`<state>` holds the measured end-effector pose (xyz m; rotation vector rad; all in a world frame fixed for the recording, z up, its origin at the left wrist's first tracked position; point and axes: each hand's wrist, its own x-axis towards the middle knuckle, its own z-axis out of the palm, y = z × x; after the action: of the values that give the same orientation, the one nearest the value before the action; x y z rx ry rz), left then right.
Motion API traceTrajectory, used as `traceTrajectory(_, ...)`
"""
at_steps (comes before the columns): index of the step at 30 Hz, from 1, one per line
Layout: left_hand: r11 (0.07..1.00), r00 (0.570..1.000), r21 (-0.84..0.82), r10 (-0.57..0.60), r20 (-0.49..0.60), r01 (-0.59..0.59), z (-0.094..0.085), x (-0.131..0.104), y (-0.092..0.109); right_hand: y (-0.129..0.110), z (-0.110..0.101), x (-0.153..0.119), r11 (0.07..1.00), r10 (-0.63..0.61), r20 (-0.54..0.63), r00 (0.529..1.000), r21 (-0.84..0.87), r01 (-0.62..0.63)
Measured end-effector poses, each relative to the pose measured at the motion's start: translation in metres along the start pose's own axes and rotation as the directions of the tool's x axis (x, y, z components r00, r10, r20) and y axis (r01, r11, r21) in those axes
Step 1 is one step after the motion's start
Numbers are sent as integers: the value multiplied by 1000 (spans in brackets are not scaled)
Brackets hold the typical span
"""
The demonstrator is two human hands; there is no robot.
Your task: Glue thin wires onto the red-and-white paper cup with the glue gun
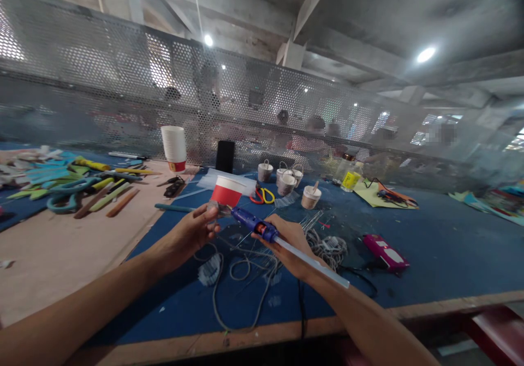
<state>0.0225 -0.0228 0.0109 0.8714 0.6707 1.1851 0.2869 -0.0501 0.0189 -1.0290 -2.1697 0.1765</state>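
A paper cup (226, 191) with a red band and a white rim is tilted in my left hand (202, 225), whose fingers are wrapped round its grey, cord-like lower end. My right hand (289, 241) grips a blue glue gun (250, 222), and a long translucent glue stick (311, 261) sticks out of its back. The gun's nozzle points at the lower part of the cup, close to my left fingertips; whether it touches is too small to tell. Below both hands, grey cord (257, 287) lies in loose loops on the blue mat (176, 300).
Several small cups (286, 183) with handles stand behind, near scissors (262, 195) and a black phone (225, 156). Stacked white cups (173, 143) and tools lie left. A magenta device (386, 252) and a yellow-labelled bottle (351, 178) are right. A perforated metal screen (254, 104) runs behind.
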Motion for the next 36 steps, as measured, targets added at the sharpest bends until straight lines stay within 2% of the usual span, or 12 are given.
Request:
traceTrajectory(12,999,999,-28,-19,48,20,-1,-1,2,-2,-2,0,1000,-12,2,1000,4,12)
traceTrajectory(28,995,997,-71,-73,-20,71,6,-6,9,4,0,-3,1000,5,6,1000,11,-5)
traceTrajectory(36,995,997,-73,-70,14,71,3,-4,7,1,-1,-2,1000,12,3,1000,23,-13)
